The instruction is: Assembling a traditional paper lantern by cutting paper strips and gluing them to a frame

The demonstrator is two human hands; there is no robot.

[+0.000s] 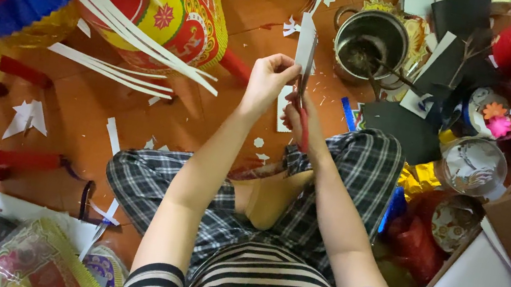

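Left hand [271, 74] holds white paper strip [306, 49] upright, right hand [301, 118] scissoring

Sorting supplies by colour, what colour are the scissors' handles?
Red scissors, in the right hand; head view.

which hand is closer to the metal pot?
Right. The right hand, on the red scissors, sits just below-left of the metal pot. The left hand, pinching the white paper piece, is farther left.
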